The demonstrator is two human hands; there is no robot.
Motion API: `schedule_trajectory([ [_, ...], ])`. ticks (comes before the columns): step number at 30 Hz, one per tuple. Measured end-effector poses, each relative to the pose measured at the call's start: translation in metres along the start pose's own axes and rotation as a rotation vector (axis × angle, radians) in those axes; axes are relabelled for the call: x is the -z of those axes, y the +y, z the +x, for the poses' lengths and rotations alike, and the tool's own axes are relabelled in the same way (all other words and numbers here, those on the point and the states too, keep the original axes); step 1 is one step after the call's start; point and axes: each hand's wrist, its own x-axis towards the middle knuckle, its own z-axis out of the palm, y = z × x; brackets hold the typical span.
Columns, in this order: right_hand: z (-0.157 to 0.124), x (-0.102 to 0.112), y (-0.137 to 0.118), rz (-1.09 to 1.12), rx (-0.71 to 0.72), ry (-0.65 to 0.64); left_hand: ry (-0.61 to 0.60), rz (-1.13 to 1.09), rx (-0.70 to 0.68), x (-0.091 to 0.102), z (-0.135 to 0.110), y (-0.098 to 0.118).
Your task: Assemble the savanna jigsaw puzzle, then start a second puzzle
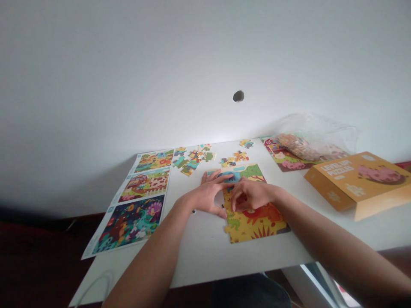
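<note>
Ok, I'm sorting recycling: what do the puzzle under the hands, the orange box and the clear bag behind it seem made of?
Puzzle: probably printed card, smooth, fairly matt; knobbed cut edges, though thin wood is possible.
Orange box: likely cardboard, smooth, fairly matt; flat panels, crisp folds.
Clear bag: apparently plastic film, shiny; it's crumpled and see-through.

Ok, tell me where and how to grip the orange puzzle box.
Probably grip the orange puzzle box by its near-left corner, from the person's side: it lies broad face up, that corner points toward the person, and the clear plastic bag crowds its far side.
</note>
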Motion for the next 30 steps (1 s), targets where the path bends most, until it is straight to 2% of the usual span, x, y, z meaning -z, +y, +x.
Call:
schedule_trajectory([
  [5,0.0,0.0,-0.003,0.005,-0.013,-0.003,-0.009,0.012,-0.006,-0.001,0.0,-0.002],
  [8,-0.003,0.004,-0.007,-0.038,-0.037,0.04,-0.014,0.011,0.0,-0.003,0.0,-0.004],
  [13,-0.015,0.021,-0.007,-0.181,-0.193,0.247,0.026,-0.003,-0.022,-0.001,0.0,-0.004],
  [15,-0.017,0.027,-0.001,-0.196,-0.265,0.405,0.073,-0.069,-0.069,0.003,-0.001,0.0],
  [17,-0.018,0.031,0.006,-0.065,-0.348,0.593,0.112,-0.245,-0.143,0.007,-0.001,0.006],
  [19,-0.018,0.034,0.011,0.278,-0.385,0.701,0.106,-0.568,-0.225,0.009,-0.002,0.011],
  [20,-0.018,0.035,0.012,0.497,-0.378,0.698,0.107,-0.762,-0.246,0.009,-0.002,0.013],
  [22,-0.019,0.036,0.012,0.905,-0.324,0.571,0.084,-1.109,-0.233,0.009,-0.004,0.015],
  [24,-0.021,0.035,0.009,1.161,-0.248,0.338,-0.029,-1.311,-0.171,0.008,-0.007,0.013],
  [27,-0.02,0.028,0.003,1.265,-0.16,-0.011,-0.294,-1.399,-0.102,0.006,-0.01,0.007],
  [30,-0.018,0.021,-0.001,1.225,-0.139,-0.172,-0.42,-1.41,-0.102,0.003,-0.01,0.002],
])
